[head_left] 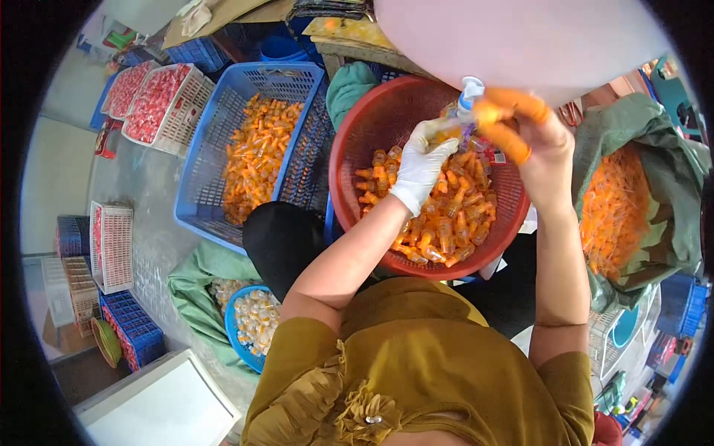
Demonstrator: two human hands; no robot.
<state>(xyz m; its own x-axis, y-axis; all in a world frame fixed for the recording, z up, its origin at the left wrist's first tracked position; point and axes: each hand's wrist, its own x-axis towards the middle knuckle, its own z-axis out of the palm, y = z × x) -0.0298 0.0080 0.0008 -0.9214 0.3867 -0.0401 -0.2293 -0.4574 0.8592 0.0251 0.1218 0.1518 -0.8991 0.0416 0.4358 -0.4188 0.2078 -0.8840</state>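
Handling a small piece seems the step: the gloved left hand (422, 167) and blurred right hand (547, 145) curl — how tightly, on what, I cannot tell — above orange bottles (446, 232) in the red basket (339, 189). Next likely calls for steady pinching.

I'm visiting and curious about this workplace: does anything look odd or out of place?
One mismatch: the left hand wears a white glove, while the blurred right hand has orange finger coverings. Otherwise, nothing plainly stands out.

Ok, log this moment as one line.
left hand: white-gloved, over red basket | right hand: blurred, grip unclear, beside white-and-blue piece | orange pieces: in red basket
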